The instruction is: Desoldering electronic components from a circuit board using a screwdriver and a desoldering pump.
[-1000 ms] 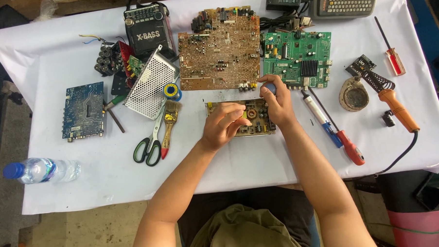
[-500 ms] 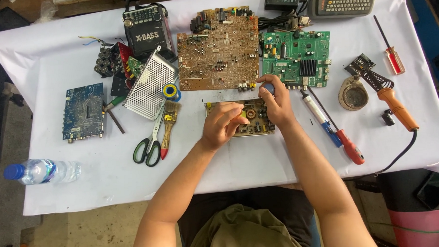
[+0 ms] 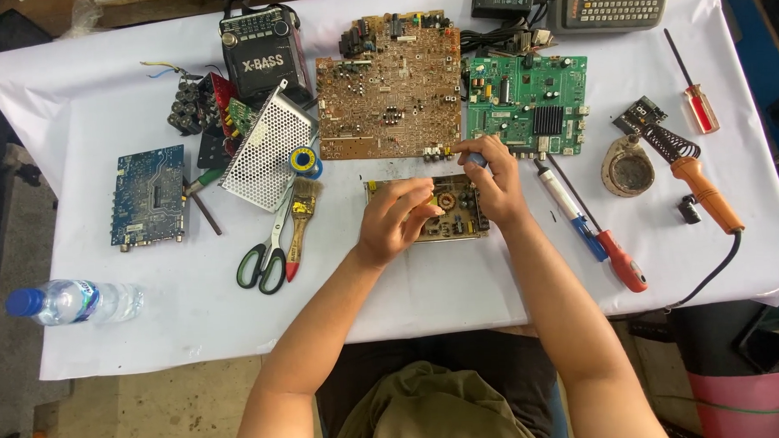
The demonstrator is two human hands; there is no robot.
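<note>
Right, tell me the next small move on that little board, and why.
Probably steady the small board flat with the left hand before working further: the right hand pinches something at its upper right edge, and the board lies loose on the white cloth.

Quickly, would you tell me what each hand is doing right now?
Left hand: fingers curled, resting on the small circuit board; grip cannot be told.
Right hand: closed on a small blue-tipped tool above that board.

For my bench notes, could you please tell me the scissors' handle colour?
Green and black on the scissors, clearest in the head view.
</note>
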